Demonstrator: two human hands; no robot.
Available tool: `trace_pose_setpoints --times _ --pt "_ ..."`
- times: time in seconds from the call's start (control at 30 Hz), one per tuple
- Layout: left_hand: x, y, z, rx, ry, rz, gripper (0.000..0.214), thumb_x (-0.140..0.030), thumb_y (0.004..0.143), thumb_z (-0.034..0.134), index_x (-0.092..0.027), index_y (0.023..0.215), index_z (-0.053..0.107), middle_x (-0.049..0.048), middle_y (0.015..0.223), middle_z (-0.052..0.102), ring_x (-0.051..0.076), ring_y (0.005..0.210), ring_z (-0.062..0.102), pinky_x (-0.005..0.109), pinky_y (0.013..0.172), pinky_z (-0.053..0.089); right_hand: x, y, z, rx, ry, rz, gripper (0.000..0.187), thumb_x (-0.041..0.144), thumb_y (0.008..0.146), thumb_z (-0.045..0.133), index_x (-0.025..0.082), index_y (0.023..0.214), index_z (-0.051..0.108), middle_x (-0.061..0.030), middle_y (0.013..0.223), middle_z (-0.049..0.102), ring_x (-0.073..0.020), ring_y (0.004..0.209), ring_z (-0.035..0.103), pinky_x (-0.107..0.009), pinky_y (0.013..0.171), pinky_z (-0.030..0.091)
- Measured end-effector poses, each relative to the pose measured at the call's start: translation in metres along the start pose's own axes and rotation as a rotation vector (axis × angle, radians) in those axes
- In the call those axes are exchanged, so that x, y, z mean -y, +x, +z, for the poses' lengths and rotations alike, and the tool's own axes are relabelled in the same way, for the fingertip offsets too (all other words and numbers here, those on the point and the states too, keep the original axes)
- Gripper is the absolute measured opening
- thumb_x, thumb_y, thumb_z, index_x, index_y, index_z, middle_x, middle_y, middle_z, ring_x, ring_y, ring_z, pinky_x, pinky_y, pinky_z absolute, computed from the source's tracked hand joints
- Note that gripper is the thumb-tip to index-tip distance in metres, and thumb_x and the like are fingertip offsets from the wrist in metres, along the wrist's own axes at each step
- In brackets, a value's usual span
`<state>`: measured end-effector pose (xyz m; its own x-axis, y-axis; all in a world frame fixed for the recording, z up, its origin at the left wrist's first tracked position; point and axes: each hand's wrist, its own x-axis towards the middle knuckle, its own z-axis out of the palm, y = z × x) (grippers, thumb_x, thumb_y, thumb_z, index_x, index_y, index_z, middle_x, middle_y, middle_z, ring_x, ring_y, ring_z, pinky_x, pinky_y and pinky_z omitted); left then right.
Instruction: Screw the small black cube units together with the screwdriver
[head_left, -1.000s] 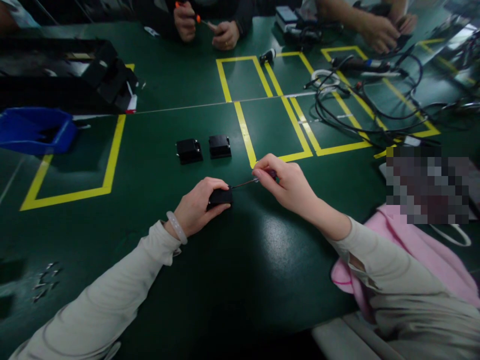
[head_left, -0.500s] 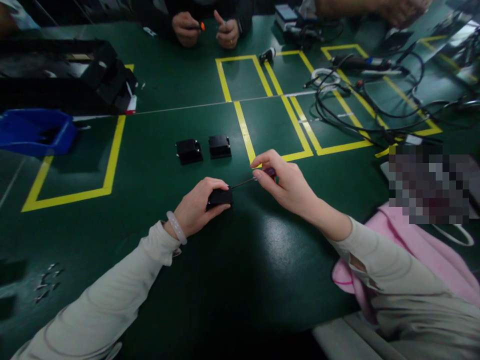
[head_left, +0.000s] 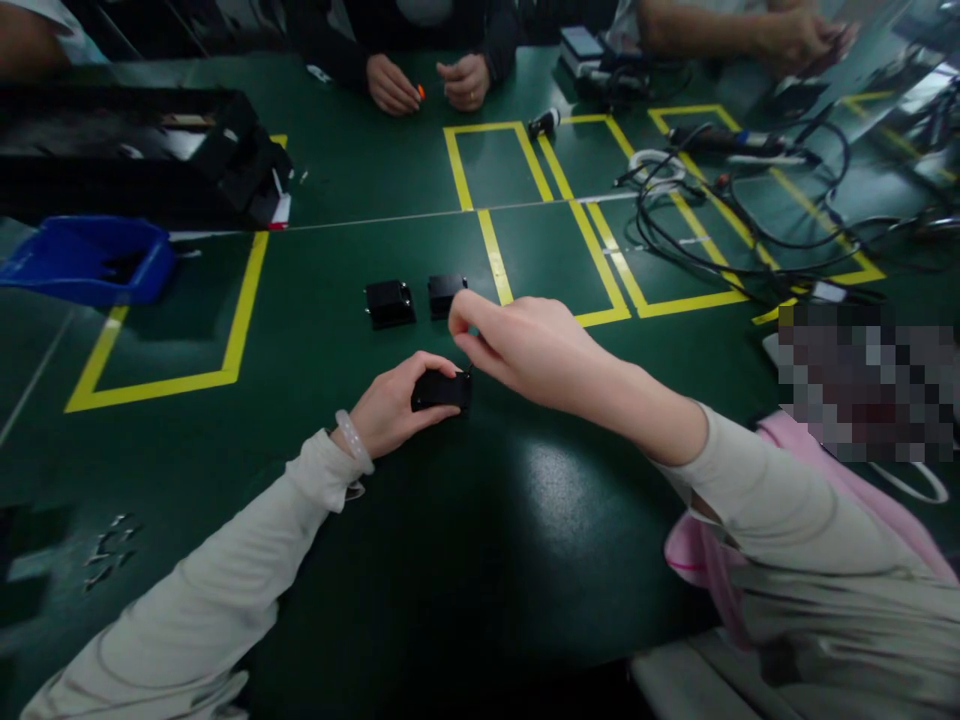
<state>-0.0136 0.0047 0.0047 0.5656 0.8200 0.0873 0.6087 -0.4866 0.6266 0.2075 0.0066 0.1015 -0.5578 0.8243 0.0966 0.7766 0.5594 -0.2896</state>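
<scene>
My left hand (head_left: 394, 405) grips a small black box-shaped part (head_left: 439, 390) against the table, thumb on the near side and fingers on the far side. My right hand (head_left: 536, 345) is closed and raised just beyond the part's right end. Its fingers hide most of the screwdriver; only a short dark bit of the shaft (head_left: 470, 371) shows at the part's right corner. Two similar black parts, a left one (head_left: 388, 303) and a right one (head_left: 445, 295), lie farther back. My right fingers partly cover the right one.
A blue bin (head_left: 90, 260) and a long black tray (head_left: 135, 160) stand at the left. Several small metal pieces (head_left: 109, 550) lie near left. Coiled cables (head_left: 742, 220) and a pink cloth (head_left: 705, 550) are at right. A co-worker's hands (head_left: 394, 85) rest across the table.
My right hand has moved left and turned over, bringing the screwdriver from a low slant to mostly hidden under the fingers. My left hand keeps its hold. The view has shifted slightly.
</scene>
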Motion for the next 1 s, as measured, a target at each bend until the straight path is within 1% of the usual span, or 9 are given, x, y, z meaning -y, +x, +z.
trace_pose_setpoints --times 0.13,0.27,0.33,0.43,0.5,0.6,0.7,0.8,1.0 --pt "0.001 0.000 -0.007 0.041 0.084 0.029 0.042 -0.044 0.086 0.070 -0.020 0.116 0.054 0.0063 0.117 0.064 0.026 0.108 0.062 0.039 0.096 0.051 0.009 0.010 -0.009 0.050 -0.020 -0.046 0.023 0.019 0.097 0.044 0.017 0.118 0.054 -0.0056 0.086 0.071 -0.0200 0.075 0.066 -0.026 0.062 0.034" --pt "-0.007 0.002 -0.018 0.010 0.254 0.104 0.049 -0.057 0.086 0.066 -0.018 0.114 0.057 0.0108 0.122 0.061 0.030 0.114 0.058 0.043 0.096 0.049 0.009 0.013 -0.009 0.053 -0.033 -0.088 0.023 0.029 0.102 0.040 0.017 0.110 0.059 -0.0073 0.084 0.070 -0.0217 0.077 0.067 -0.027 0.064 0.037" --pt "-0.017 0.005 -0.023 0.000 0.337 0.078 0.042 -0.053 0.090 0.063 -0.016 0.109 0.058 0.0100 0.107 0.063 0.027 0.098 0.061 0.038 0.083 0.050 0.007 0.013 -0.009 0.068 -0.030 -0.079 0.023 0.028 0.102 0.039 0.018 0.112 0.058 -0.0069 0.085 0.071 -0.0210 0.077 0.066 -0.027 0.065 0.038" --pt "-0.034 0.014 -0.026 0.132 0.388 -0.044 0.031 -0.044 0.091 0.062 -0.015 0.103 0.058 0.0025 0.078 0.060 0.020 0.068 0.059 0.029 0.059 0.043 0.004 0.013 -0.009 0.076 -0.014 -0.052 0.025 0.022 0.099 0.042 0.018 0.121 0.053 -0.0057 0.091 0.072 -0.0198 0.076 0.065 -0.027 0.066 0.039" --pt "-0.044 0.021 -0.026 0.203 0.460 -0.109 0.028 -0.043 0.091 0.060 -0.015 0.096 0.059 0.0017 0.070 0.059 0.019 0.062 0.059 0.028 0.055 0.039 0.004 0.013 -0.009 0.068 -0.016 -0.047 0.026 0.023 0.098 0.043 0.017 0.122 0.053 -0.0061 0.093 0.072 -0.0201 0.076 0.065 -0.027 0.066 0.039" --pt "-0.054 0.032 -0.024 0.267 0.599 -0.177 0.030 -0.044 0.092 0.053 -0.016 0.087 0.062 0.0054 0.070 0.063 0.023 0.065 0.064 0.029 0.055 0.041 0.005 0.014 -0.010 0.073 -0.048 -0.053 0.025 0.029 0.101 0.041 0.017 0.117 0.056 -0.0075 0.090 0.072 -0.0210 0.076 0.065 -0.028 0.066 0.038" --pt "-0.062 0.040 -0.021 0.283 0.689 -0.199 0.031 -0.042 0.090 0.049 -0.016 0.087 0.066 0.0080 0.071 0.067 0.028 0.068 0.068 0.034 0.059 0.047 0.006 0.012 -0.013 0.098 -0.048 -0.067 0.026 0.028 0.101 0.040 0.017 0.119 0.056 -0.0069 0.088 0.071 -0.0200 0.073 0.064 -0.027 0.064 0.036" --pt "-0.066 0.044 -0.016 0.272 0.732 -0.193 0.029 -0.037 0.087 0.048 -0.016 0.089 0.068 0.0102 0.075 0.070 0.032 0.073 0.071 0.038 0.062 0.052 0.004 0.008 -0.015 0.117 -0.035 -0.055 0.028 0.024 0.100 0.041 0.017 0.123 0.054 -0.0060 0.089 0.071 -0.0189 0.072 0.063 -0.027 0.063 0.033" --pt "-0.068 0.046 -0.012 0.290 0.764 -0.169 0.031 -0.033 0.088 0.045 -0.014 0.092 0.070 0.0137 0.079 0.072 0.036 0.078 0.073 0.042 0.064 0.056 -0.002 -0.002 -0.014 0.109 -0.019 -0.072 0.025 0.029 0.100 0.040 0.018 0.114 0.058 -0.0040 0.081 0.067 -0.0168 0.069 0.060 -0.026 0.058 0.025"
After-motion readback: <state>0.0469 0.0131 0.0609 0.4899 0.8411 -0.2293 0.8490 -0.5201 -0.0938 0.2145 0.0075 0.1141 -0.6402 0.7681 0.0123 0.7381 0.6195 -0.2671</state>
